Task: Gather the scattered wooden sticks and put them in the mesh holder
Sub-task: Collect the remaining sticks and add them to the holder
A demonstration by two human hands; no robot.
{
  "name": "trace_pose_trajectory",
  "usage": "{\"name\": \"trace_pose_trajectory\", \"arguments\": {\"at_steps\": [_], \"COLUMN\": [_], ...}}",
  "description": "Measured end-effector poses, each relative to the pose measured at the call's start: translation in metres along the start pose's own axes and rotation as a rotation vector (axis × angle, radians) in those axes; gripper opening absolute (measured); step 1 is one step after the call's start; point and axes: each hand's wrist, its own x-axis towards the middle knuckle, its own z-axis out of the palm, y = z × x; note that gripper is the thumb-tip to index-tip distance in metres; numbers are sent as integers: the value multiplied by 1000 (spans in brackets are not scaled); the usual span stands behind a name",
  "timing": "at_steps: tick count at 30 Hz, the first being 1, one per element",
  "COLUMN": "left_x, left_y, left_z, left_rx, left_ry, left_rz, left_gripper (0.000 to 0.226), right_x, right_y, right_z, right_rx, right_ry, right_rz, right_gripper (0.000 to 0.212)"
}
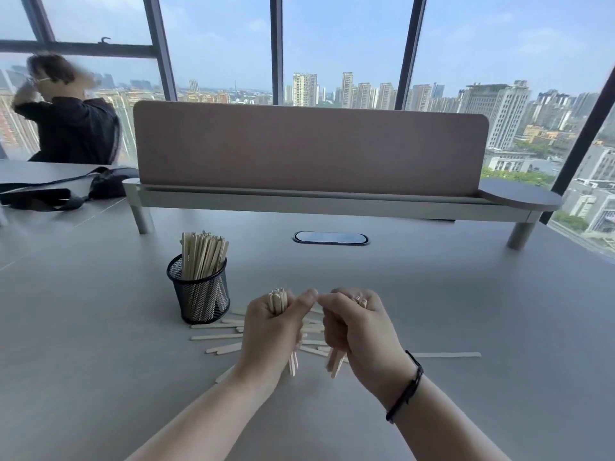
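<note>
Item: black wire-mesh cylindrical holder (198,291), left of centre on the pale grey desk (466,311), already packed with upright sticks. Item: flat pale wooden sticks (219,336), loose, scattered at lower centre beneath my hands. My left hand (271,331) has its fingers clenched round an upright bundle; my right hand (357,331) clenches a smaller bundle. Step, as I judge it: gathering, partway. Next: carry both bundles up-left and lower them, ends first, into the holder.
</note>
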Motion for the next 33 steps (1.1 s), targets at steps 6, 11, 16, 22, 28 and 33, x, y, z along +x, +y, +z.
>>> {"name": "trace_pose_trajectory", "arguments": {"at_steps": [6, 11, 16, 22, 28, 33], "left_x": [5, 31, 83, 124, 135, 134], "left_y": [10, 53, 114, 106, 60, 46], "left_z": [-7, -40, -80, -113, -138, -150], "left_rx": [-58, -65, -132, 148, 406, 455], "left_ry": [-22, 37, 248, 391, 387, 281], "left_rz": [-159, -76, 89, 62, 46, -23], "left_gripper": [45, 62, 70, 61, 49, 38], "right_x": [1, 27, 74, 132, 147, 149], "right_y": [4, -9, -42, -52, -11, 13], "right_z": [20, 53, 114, 170, 188, 179], "right_rx": [-83, 61, 346, 425, 95, -541], "right_ry": [-90, -131, -201, -90, 109, 161], "right_rz": [80, 161, 114, -7, 39, -376], "right_gripper": [55, 68, 70, 47, 51, 30]}}
